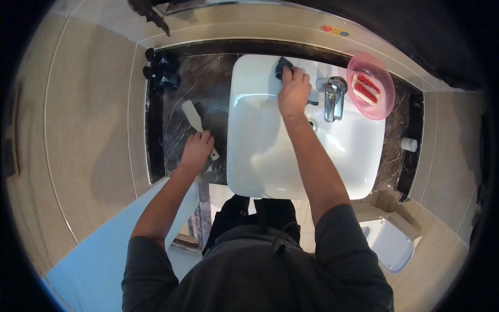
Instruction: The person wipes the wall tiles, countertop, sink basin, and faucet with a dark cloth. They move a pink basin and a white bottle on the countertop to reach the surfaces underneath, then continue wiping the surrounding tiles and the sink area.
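Observation:
My left hand is closed round the handle of a pale, flat, paddle-shaped tool on the dark marbled counter. A hole shows at its near end; I cannot tell its exact kind. At the back rim of the white washbasin, my right hand pinches a dark crumpled cloth against the ceramic. Just right of that hand stands a chrome faucet. A pink plastic basin rests at the sink's back right corner, holding a red-and-white brush-like pad.
Several dark bottles stand in the counter's back left corner. A small white cylindrical container lies near the right wall. Below on the right is a toilet with a pale lid. Tiled walls close in both sides.

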The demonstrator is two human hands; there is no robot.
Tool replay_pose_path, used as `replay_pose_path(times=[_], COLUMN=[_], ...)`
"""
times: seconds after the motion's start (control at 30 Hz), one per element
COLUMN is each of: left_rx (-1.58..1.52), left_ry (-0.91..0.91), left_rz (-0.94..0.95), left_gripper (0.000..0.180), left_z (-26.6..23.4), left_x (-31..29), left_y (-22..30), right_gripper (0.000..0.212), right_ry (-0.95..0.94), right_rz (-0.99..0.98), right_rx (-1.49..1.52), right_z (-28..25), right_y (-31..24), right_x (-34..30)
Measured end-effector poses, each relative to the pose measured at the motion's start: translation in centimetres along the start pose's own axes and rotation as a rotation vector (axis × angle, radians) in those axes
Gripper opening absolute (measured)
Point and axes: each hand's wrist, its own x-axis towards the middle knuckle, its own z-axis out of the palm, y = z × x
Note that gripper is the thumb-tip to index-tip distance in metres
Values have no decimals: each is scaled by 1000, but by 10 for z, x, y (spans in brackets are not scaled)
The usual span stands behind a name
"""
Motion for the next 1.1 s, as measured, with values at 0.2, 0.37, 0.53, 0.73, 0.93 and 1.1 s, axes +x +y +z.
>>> replay_pose_path(times=[0.2,0.37,0.53,0.73,0.93,1.1], left_rx=[-11,-62,-637,-903,-1791,-1959], left_ry=[-36,-138,87,598,314,160], left_rz=[-7,-60,-339,-290,-316,-516], left_gripper=[47,63,56,44,44,52], left_z=[55,44,-10,-32,-82,-113], left_x=[-61,-64,-11,59,155,199], left_y=[-15,-19,18,95,176,227], right_gripper=[36,32,25,36,47,45], right_ry=[-138,26,-193,-273,151,-29], right_rz=[-268,-175,-253,-253,-133,-83], right_rx=[355,230,136,460,214,339], right_z=[-1,27,28,-61,-209,-177], right_y=[-35,-41,-77,-68,10,84], right_x=[-17,36,-13,-61,-5,2])
